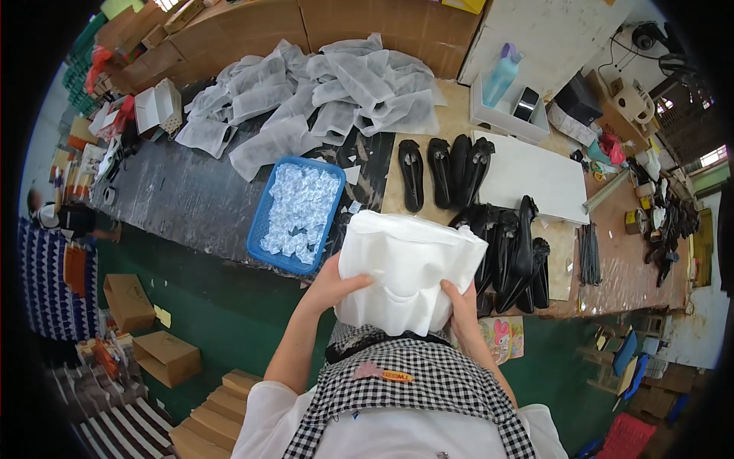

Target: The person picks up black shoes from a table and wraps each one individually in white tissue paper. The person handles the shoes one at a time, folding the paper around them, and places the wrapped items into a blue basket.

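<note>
A thick stack of white, soft sheets or bags [410, 269] is held up in front of my apron. My left hand [332, 287] grips its left side, thumb on the near face. On the opposite side my right hand [462, 301] clasps it the same way; most fingers of both hands are hidden behind it. Beyond the stack, a blue plastic basket [254, 229] full of small clear packets [301, 206] stands to the left on the table. Black flat shoes [507, 252] lie in a cluster just right of the stack, with several more black shoes [440, 172] behind.
Translucent white bags [327, 86] are heaped along the back of the dark table [178, 189]. At the back right, a white box [504, 117] holds a blue bottle [504, 77] and a phone [526, 104]. A white board [530, 175] lies beside the shoes. Cardboard boxes [166, 356] sit on the floor.
</note>
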The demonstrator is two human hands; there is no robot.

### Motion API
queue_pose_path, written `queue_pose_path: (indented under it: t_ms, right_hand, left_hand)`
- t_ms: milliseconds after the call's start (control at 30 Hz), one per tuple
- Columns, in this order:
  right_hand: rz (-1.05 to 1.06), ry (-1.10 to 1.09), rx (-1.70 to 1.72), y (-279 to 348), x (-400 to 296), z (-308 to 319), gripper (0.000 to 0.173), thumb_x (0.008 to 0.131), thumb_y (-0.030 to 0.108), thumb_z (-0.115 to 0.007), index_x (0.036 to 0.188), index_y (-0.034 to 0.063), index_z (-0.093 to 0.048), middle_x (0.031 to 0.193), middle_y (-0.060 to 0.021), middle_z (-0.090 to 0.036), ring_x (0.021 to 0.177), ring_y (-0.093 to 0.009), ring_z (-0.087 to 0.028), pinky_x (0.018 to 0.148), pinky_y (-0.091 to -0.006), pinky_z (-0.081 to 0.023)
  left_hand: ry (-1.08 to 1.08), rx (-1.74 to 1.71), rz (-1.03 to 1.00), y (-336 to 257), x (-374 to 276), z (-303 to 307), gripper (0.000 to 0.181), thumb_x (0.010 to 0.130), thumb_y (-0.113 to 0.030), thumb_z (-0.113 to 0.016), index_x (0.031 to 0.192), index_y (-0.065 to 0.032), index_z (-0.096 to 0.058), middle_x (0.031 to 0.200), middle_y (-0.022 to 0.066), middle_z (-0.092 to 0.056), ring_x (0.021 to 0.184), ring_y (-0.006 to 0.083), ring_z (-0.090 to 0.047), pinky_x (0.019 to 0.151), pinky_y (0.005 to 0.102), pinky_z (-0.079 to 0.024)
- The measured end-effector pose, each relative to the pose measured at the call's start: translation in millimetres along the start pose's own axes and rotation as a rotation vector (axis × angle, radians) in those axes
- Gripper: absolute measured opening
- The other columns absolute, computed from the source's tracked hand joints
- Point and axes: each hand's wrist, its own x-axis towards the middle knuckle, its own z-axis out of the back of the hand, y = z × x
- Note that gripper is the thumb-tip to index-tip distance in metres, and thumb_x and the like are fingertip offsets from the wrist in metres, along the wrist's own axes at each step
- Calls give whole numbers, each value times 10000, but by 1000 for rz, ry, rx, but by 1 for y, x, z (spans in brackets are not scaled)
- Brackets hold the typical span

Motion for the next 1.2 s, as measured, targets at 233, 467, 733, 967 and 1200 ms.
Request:
queue_pose_path:
  t_ms: [233,467,733,967,1200]
  right_hand:
    - [777,387,-944,97,-13,-75,1064,726,277,-811,1504,-15,-147,1551,-248,-206,1447,-350,-213,1161,-421,-211]
    - [389,412,-613,4,58,-132,626,784,270,-761,1300,6,-525,950,-162,-698,859,-259,-684,770,-348,-522]
    - [-350,-237,16,-182,75,-34,540,865,315,-682,1249,-48,-574,1152,-161,-656,1030,-226,-627,878,-332,-478]
    - [-263,-117,-428,-189,86,-21,535,879,362,-646,1219,-49,-594,1163,-193,-649,1053,-274,-623,884,-362,-472]
    - [-225,104,-961,-146,91,-29,742,807,571,-622,1186,-66,-574,983,-222,-692,946,-366,-670,817,-427,-515]
  left_hand:
    - [198,1133,-294,-101,-11,11,460,711,-151,-725,1132,-48,-574,936,176,-661,877,322,-664,729,427,-516]
    - [123,1805,-796,-123,50,5,260,717,-148,-697,957,-64,-644,930,91,-612,942,264,-601,778,359,-512]
    - [383,1653,-515,109,74,39,829,757,-541,-705,1460,-248,-380,1442,161,-412,1390,389,-265,1147,584,-159]
    - [307,1622,-121,141,70,73,913,731,-634,-675,1497,-288,-315,1524,173,-296,1408,388,-229,1109,638,-168]
    - [-11,1213,-239,123,117,-48,496,772,-454,-714,1016,-25,-661,871,142,-668,876,326,-654,746,416,-516]
